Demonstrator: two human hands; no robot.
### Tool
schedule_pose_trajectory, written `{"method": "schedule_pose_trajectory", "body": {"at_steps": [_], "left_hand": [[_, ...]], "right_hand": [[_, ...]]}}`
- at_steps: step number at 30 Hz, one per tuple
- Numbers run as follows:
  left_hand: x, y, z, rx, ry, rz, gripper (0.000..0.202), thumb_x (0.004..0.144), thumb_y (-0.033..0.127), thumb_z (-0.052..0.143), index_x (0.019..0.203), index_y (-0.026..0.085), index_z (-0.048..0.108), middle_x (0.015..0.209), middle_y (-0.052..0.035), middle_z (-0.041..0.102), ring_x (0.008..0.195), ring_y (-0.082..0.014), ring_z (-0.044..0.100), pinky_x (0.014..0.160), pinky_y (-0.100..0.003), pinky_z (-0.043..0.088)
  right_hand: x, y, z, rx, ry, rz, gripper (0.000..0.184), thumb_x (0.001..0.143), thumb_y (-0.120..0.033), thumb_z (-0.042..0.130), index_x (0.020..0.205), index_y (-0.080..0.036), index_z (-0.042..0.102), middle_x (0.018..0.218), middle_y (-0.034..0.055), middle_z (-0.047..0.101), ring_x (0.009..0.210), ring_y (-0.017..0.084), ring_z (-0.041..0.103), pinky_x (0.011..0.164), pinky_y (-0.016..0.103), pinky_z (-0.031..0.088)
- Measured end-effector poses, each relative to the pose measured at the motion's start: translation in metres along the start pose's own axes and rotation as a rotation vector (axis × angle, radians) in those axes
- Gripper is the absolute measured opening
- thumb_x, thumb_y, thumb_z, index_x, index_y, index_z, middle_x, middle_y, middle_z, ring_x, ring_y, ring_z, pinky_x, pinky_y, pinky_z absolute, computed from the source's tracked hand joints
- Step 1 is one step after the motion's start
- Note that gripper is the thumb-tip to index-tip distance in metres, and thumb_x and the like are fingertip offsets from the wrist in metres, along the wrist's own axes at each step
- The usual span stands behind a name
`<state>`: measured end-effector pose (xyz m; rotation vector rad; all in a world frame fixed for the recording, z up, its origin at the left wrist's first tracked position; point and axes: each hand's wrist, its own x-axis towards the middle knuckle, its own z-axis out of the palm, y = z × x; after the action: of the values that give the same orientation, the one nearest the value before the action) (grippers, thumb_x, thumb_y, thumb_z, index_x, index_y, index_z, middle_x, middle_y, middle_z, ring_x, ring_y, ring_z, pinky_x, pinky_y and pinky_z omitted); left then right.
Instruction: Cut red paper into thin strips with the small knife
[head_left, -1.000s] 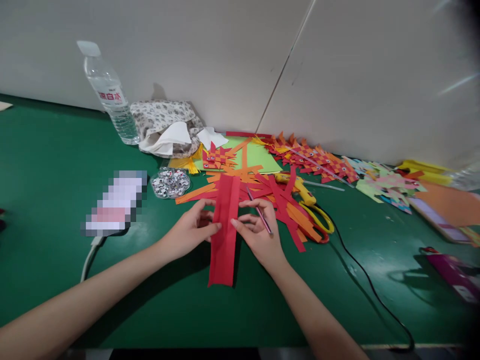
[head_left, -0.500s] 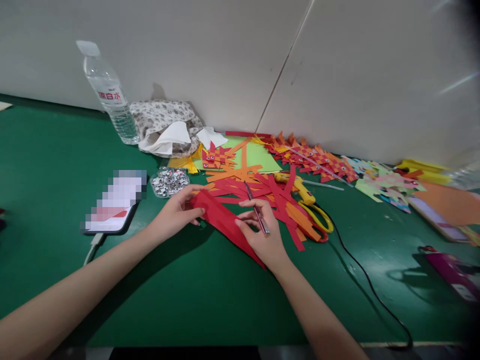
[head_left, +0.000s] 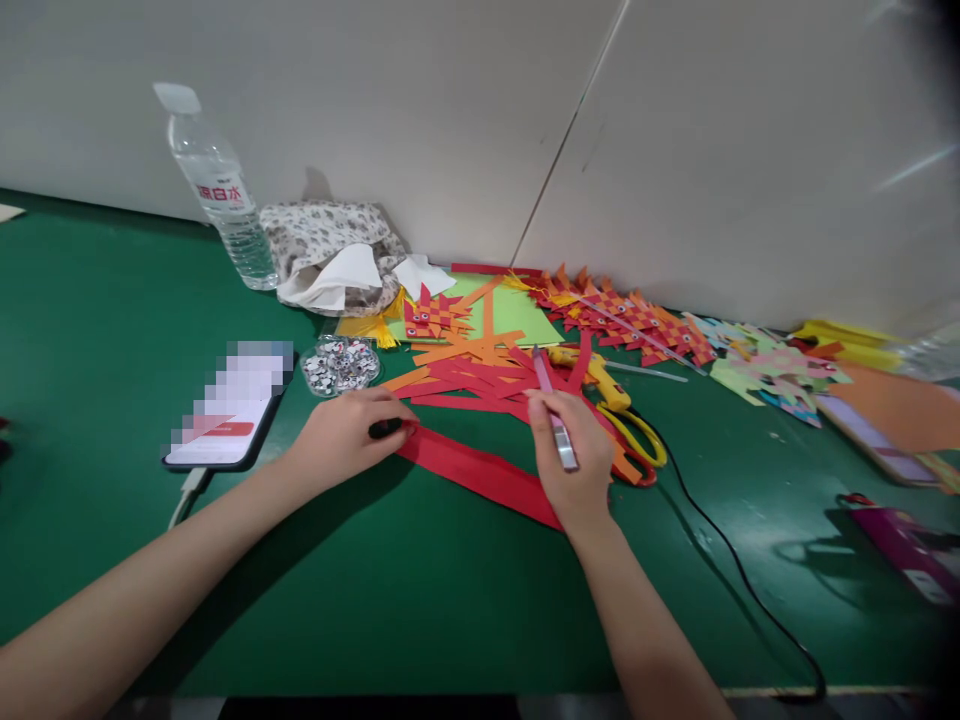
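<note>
A folded-looking red paper strip point(head_left: 480, 472) slants across the green table in front of me. My left hand point(head_left: 349, 435) pinches its left end between thumb and fingers. A small dark patch shows between that thumb and forefinger; I cannot tell what it is. Closed around a slim, pink-and-silver pen-like tool point(head_left: 555, 415), my right hand point(head_left: 574, 465) is at the strip's right end and hides part of it. Whether the right fingers also grip the paper is hidden. Loose red strips point(head_left: 480, 385) and orange strips point(head_left: 469, 347) lie just beyond both hands.
Left of the hands are a phone point(head_left: 232, 410) on a cable and a tray of googly eyes point(head_left: 341, 365). A water bottle point(head_left: 221, 195) stands behind. To the right lie a yellow glue gun point(head_left: 611, 385), its black cord point(head_left: 727, 550), scissors point(head_left: 645, 440) and woven paper fish point(head_left: 622, 310).
My right hand has moved right and slightly down with the pen-like tool. The red strip has swung flatter and shifted right. My left hand has moved slightly down and keeps its end.
</note>
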<state>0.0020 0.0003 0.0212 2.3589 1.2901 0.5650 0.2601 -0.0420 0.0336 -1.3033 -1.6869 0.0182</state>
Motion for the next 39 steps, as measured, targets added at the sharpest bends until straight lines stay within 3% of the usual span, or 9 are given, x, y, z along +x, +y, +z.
{"method": "schedule_pose_trajectory", "body": {"at_steps": [2, 6, 9, 12, 15, 19, 25, 35, 39], "left_hand": [[0.000, 0.000, -0.001, 0.034, 0.000, 0.043, 0.023, 0.088, 0.032, 0.051, 0.096, 0.025, 0.072, 0.105, -0.0028, 0.068, 0.090, -0.0175, 0.064, 0.066, -0.024, 0.048], [0.001, -0.003, 0.002, -0.001, -0.063, 0.134, 0.022, 0.090, 0.034, 0.053, 0.095, 0.025, 0.072, 0.098, -0.0026, 0.070, 0.087, -0.0158, 0.064, 0.073, -0.024, 0.048], [0.002, -0.007, 0.005, -0.012, -0.063, 0.130, 0.021, 0.090, 0.033, 0.054, 0.089, 0.024, 0.073, 0.091, -0.0018, 0.071, 0.083, -0.0156, 0.064, 0.070, -0.024, 0.047], [0.003, -0.006, 0.008, -0.050, -0.040, 0.027, 0.022, 0.089, 0.038, 0.056, 0.085, 0.022, 0.072, 0.081, -0.0007, 0.071, 0.070, -0.0142, 0.062, 0.061, -0.023, 0.044], [0.003, -0.002, 0.011, -0.123, -0.066, -0.049, 0.023, 0.087, 0.042, 0.059, 0.086, 0.022, 0.071, 0.076, 0.0001, 0.071, 0.064, -0.0128, 0.061, 0.055, -0.021, 0.041], [0.001, 0.009, 0.016, -0.153, -0.148, 0.096, 0.020, 0.089, 0.036, 0.057, 0.091, 0.023, 0.072, 0.086, -0.0009, 0.071, 0.073, -0.0128, 0.064, 0.060, -0.020, 0.043], [-0.003, 0.016, 0.021, -0.073, -0.101, 0.162, 0.018, 0.090, 0.032, 0.054, 0.087, 0.021, 0.068, 0.088, -0.0019, 0.068, 0.084, -0.0150, 0.063, 0.066, -0.022, 0.044], [-0.003, 0.020, 0.028, -0.030, -0.023, 0.069, 0.011, 0.086, 0.028, 0.059, 0.083, 0.021, 0.067, 0.080, 0.0013, 0.068, 0.072, -0.0126, 0.062, 0.056, -0.021, 0.035], [-0.003, 0.024, 0.031, -0.024, -0.019, 0.097, 0.011, 0.087, 0.028, 0.059, 0.085, 0.021, 0.066, 0.079, 0.0016, 0.068, 0.072, -0.0126, 0.061, 0.055, -0.021, 0.035]], "right_hand": [[0.001, -0.001, -0.002, 0.071, 0.075, 0.080, 0.021, 0.095, -0.026, 0.050, 0.111, -0.023, 0.064, 0.105, 0.0092, 0.070, 0.096, 0.024, 0.067, 0.086, 0.040, 0.052], [0.001, -0.002, -0.003, 0.184, 0.173, 0.221, 0.035, 0.094, -0.033, 0.053, 0.128, -0.024, 0.057, 0.116, 0.0098, 0.069, 0.093, 0.024, 0.069, 0.083, 0.040, 0.054], [0.000, -0.003, -0.002, 0.179, 0.223, 0.269, 0.033, 0.088, -0.036, 0.063, 0.118, -0.024, 0.063, 0.109, 0.0091, 0.070, 0.089, 0.024, 0.069, 0.080, 0.039, 0.054], [-0.002, -0.003, -0.002, 0.181, 0.242, 0.274, 0.023, 0.087, -0.042, 0.062, 0.098, -0.023, 0.069, 0.089, 0.0064, 0.071, 0.073, 0.021, 0.067, 0.068, 0.034, 0.054], [-0.003, -0.005, 0.000, 0.332, 0.111, 0.295, 0.034, 0.094, -0.048, 0.048, 0.088, -0.022, 0.069, 0.074, 0.0042, 0.068, 0.064, 0.018, 0.064, 0.059, 0.031, 0.052], [-0.004, -0.008, 0.006, 0.561, -0.063, 0.414, 0.041, 0.094, -0.053, 0.043, 0.090, -0.022, 0.069, 0.079, 0.0044, 0.070, 0.067, 0.018, 0.067, 0.063, 0.032, 0.056], [-0.002, -0.009, 0.012, 0.543, -0.134, 0.534, 0.022, 0.077, -0.039, 0.074, 0.090, -0.022, 0.067, 0.080, 0.0004, 0.069, 0.064, 0.014, 0.066, 0.063, 0.028, 0.058], [0.000, -0.012, 0.016, 0.669, -0.089, 0.611, 0.026, 0.078, -0.042, 0.073, 0.076, -0.020, 0.059, 0.063, -0.0026, 0.065, 0.051, 0.011, 0.063, 0.055, 0.023, 0.053], [-0.002, -0.020, 0.021, 0.789, -0.223, 0.710, 0.030, 0.074, -0.044, 0.074, 0.072, -0.020, 0.056, 0.059, -0.0020, 0.067, 0.048, 0.012, 0.065, 0.053, 0.024, 0.054]]}}
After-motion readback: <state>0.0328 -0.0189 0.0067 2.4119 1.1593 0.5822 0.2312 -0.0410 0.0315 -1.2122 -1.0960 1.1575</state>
